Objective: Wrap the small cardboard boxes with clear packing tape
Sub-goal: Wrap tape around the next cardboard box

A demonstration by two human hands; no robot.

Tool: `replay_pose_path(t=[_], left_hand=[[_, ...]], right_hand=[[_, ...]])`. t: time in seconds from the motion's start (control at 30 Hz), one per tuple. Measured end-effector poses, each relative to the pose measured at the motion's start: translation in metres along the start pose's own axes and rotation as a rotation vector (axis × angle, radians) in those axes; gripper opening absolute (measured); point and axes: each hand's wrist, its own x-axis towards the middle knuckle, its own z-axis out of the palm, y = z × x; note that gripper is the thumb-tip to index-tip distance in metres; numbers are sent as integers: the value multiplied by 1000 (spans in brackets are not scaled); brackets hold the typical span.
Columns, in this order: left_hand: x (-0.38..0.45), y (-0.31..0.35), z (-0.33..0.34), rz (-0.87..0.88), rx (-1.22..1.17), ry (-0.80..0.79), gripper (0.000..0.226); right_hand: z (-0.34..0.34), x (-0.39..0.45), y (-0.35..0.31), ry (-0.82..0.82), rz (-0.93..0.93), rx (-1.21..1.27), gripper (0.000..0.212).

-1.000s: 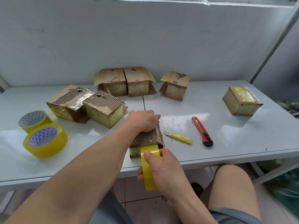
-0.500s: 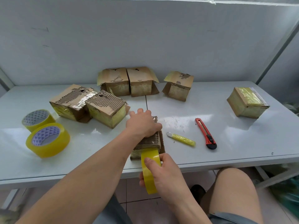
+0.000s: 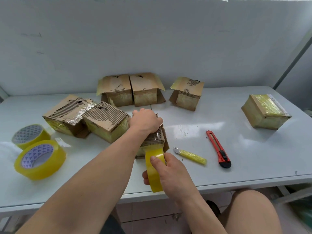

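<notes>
The box being wrapped (image 3: 160,139) sits just below the frame's centre, near the front edge of the white table (image 3: 253,157), where both arms reach it without stretching. The left hand (image 3: 145,121) lies on top of it, fingers bent over the far edge, apparently pinning it so the pull of the tape cannot drag it forward. A shiny strip of clear tape (image 3: 154,141) runs down the near face from under that hand to the tape roll (image 3: 154,169). The right hand (image 3: 170,173) grips the roll, thumb on its outer face and fingers curled round the far side, holding it on edge just below the box and over the table's lip; this likely keeps the strip taut as it pays out.

Two spare tape rolls (image 3: 36,156) rest at the left edge. A red utility knife (image 3: 218,148) and a small yellow cutter (image 3: 190,155) lie right of centre, close to the right hand, presumably ready for cutting the strip. A finished, tape-covered box (image 3: 265,112) stands apart at the right. Five worn boxes (image 3: 131,90) wait in the middle and upper-left, grouped as a queue, by appearance.
</notes>
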Motion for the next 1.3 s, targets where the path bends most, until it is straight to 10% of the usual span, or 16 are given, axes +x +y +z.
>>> replay_pose_path(t=[0.57,0.77,1.3], left_hand=[[-21,-19,-4,226,-66,127,66],[-52,-54,11,379,-61,-130,107],[-48,-53,11,436,-5,-62,96]], right_hand=[[-3,0,0,6,8,-11,30],[-1,-5,7,-15,-31,3,24],[-1,-3,9,-62,-55,25,28]])
